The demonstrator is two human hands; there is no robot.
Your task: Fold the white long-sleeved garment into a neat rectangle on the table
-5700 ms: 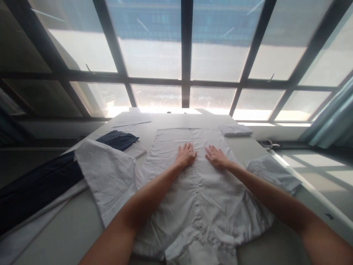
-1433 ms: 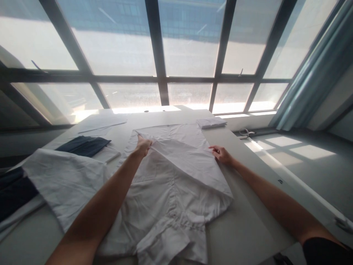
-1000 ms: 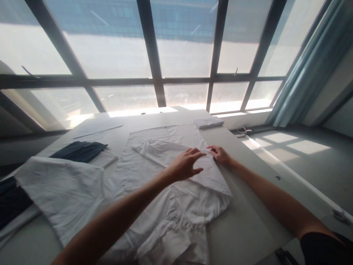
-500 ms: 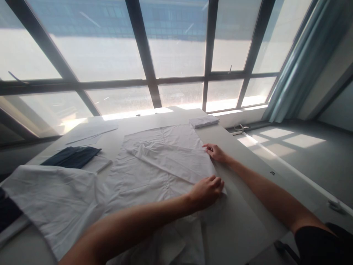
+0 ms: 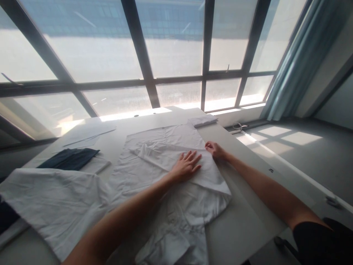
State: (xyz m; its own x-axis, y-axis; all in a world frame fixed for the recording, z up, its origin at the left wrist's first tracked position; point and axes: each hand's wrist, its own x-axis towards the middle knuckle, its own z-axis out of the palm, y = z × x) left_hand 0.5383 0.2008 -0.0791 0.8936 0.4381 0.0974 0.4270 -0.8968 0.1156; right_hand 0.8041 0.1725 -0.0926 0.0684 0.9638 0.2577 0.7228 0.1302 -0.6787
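A wrinkled white garment [image 5: 154,171] is spread over the white table, with a long narrow part like a sleeve folded across its middle. Flat on this folded part lies my left hand [image 5: 186,166], fingers spread, with nothing held in it. At the garment's right edge, my right hand [image 5: 215,150] has its fingers curled in a pinch on the cloth. Part of the garment hangs toward me in loose folds below my left forearm, and a wide section stretches to the left.
Dark blue folded cloth [image 5: 68,159] and white sheets [image 5: 92,134] lie on the table [image 5: 237,206] at left. A folded white cloth [image 5: 203,120] sits at the far right corner. Windows stand behind; a blue-grey curtain [image 5: 289,70] hangs at right.
My left hand has let go of the garment's near right corner and moved up and left, flattening onto the cloth. My right hand stays at the right edge.
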